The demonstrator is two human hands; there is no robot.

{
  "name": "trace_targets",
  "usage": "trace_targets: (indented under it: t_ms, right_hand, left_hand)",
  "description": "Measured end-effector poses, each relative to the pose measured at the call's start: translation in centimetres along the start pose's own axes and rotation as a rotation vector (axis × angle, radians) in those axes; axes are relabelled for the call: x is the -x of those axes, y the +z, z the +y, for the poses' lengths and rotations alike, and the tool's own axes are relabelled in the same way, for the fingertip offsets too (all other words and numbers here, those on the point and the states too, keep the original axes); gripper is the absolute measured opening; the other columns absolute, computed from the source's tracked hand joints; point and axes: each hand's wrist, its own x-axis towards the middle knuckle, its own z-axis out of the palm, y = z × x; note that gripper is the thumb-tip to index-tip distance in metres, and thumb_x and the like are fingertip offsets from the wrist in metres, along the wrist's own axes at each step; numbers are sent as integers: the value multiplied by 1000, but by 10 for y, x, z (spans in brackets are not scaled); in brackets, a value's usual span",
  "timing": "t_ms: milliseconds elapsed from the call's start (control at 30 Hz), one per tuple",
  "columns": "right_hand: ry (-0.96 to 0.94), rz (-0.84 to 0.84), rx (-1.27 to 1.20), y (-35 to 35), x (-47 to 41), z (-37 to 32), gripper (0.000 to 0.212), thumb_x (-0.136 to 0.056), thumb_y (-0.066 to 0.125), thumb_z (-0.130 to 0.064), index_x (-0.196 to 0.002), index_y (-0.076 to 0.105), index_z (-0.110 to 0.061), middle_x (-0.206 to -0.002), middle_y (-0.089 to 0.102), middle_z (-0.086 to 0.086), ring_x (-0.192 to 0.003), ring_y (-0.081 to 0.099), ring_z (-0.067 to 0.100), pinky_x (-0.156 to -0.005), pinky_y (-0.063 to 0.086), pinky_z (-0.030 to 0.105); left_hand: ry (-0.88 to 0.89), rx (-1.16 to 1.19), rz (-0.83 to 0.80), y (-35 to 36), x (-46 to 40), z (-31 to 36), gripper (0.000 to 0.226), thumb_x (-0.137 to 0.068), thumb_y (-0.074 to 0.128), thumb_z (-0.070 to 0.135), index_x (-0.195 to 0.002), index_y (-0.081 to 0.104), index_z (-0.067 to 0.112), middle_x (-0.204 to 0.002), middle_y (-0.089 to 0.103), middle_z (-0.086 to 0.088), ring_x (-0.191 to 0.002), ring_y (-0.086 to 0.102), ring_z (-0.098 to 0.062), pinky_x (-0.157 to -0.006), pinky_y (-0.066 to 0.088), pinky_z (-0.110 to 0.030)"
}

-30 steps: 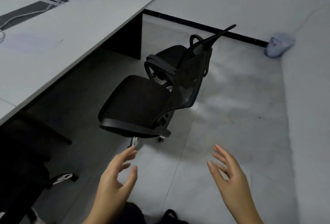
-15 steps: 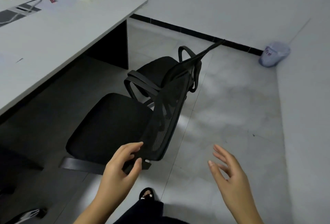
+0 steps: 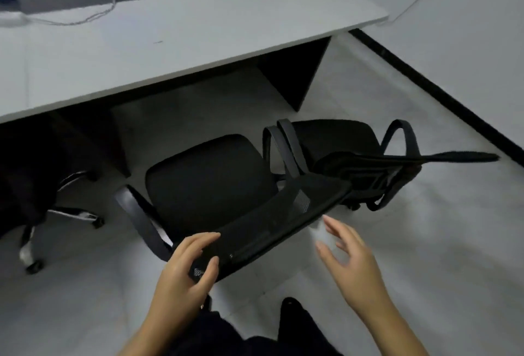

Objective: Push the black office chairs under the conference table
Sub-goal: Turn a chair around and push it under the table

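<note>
Now the left hand [image 3: 187,267] has closed its grip on the top edge of the nearer black mesh-backed office chair [image 3: 209,185]: fingers curl over the backrest rim and the thumb presses the near face, where half a second ago it was only just arriving and a second ago it hung short of the chair altogether. The right hand [image 3: 351,265] is not on anything; its fingers are spread and relaxed, just beside the right end of the same backrest. The view has also swung, so the long pale grey conference counter [image 3: 175,44] now lies straight ahead of the chair rather than off to the left. To my eye that means the reach is done and the push can begin, with the seat aimed at the dark opening beneath the counter.

This chair stands on the pale tiled floor [image 3: 425,242], near the counter's front edge but not yet under it. Its padded seat is broad and matte black, with looped black armrests either side. A second black office chair [image 3: 340,140] stands just to its right, equally clear of the counter, armrests close to the first. Far left, the chrome wheeled base [image 3: 65,214] of another chair shows in shadow.
</note>
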Motion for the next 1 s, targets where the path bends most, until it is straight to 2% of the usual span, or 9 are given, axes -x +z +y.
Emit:
trace_targets:
  t_ms: [167, 233, 300, 367, 433, 600, 667, 733, 1000]
  right_hand:
    - [-202, -206, 167, -27, -48, 26, 45, -86, 59, -34, -128, 43, -37, -130, 44, -19, -122, 38, -1, -101, 29, 21]
    - [-308, -274, 297, -26, -68, 35, 49, -86, 58, -35, -132, 42, -30, -133, 43, -13, -124, 35, 1, -104, 27, 23]
    - [-397, -376, 462, -20, -89, 46, 53, -87, 56, -38, -135, 38, -26, -139, 41, -8, -129, 33, 7, -110, 22, 26]
    - [-464, -486, 622, -11, -110, 54, 54, -88, 54, -38, -137, 36, -24, -142, 39, -5, -133, 32, 12, -114, 15, 31]
    - [-533, -570, 751, -3, -128, 58, 51, -87, 55, -31, -135, 38, -24, -141, 42, -5, -131, 36, 14, -114, 16, 31]
    - [-638, -567, 844, 11, -156, 63, 48, -77, 61, -8, -123, 56, -22, -126, 61, -4, -116, 55, 19, -93, 44, 31]
    - [-674, -528, 816, 15, -159, 65, 49, -63, 73, -5, -108, 67, -24, -107, 72, -5, -98, 67, 17, -74, 54, 27]
    - [-691, -505, 826, 21, -161, 65, 55, -45, 83, -4, -94, 72, -26, -91, 75, -8, -82, 71, 11, -59, 55, 22]
    - [-656, -534, 875, 58, -198, 35, 63, -31, 85, -3, -87, 74, -29, -83, 76, -10, -75, 71, 7, -55, 55, 20]
  left_hand:
    - [-132, -121, 63, 43, 23, 4, 34, -79, 52, 41, -111, 49, 49, -118, 48, 33, -111, 46, 12, -88, 37, -1]
    - [-165, -216, 57, 54, 26, -1, 42, -77, 48, 47, -118, 53, 38, -115, 52, 31, -110, 44, 12, -87, 36, -2]
    - [-143, -391, 69, 62, 25, -11, 44, -77, 62, 37, -119, 58, 24, -115, 59, 16, -105, 50, 5, -90, 40, -15]
    - [-105, -599, 52, 71, 19, -20, 47, -67, 79, 21, -112, 64, 18, -106, 68, 4, -97, 64, -14, -83, 51, -31]
    - [-116, -750, 35, 77, 10, -24, 50, -57, 85, 18, -104, 69, 19, -99, 73, 2, -88, 69, -19, -79, 54, -35]
    - [-171, -797, 49, 74, -11, -29, 47, -46, 89, 15, -90, 74, 22, -87, 77, 4, -76, 73, -17, -57, 58, -27]
    - [-183, -788, 48, 68, -16, -31, 47, -45, 89, 15, -89, 75, 24, -87, 77, 6, -77, 73, -16, -56, 58, -25]
    - [-205, -773, 42, 62, -19, -34, 46, -45, 89, 15, -88, 75, 26, -87, 77, 7, -78, 73, -14, -56, 58, -25]
    - [-188, -789, 34, 21, -69, -57, 45, -43, 91, 20, -84, 76, 29, -84, 77, 10, -77, 73, -10, -58, 56, -20]
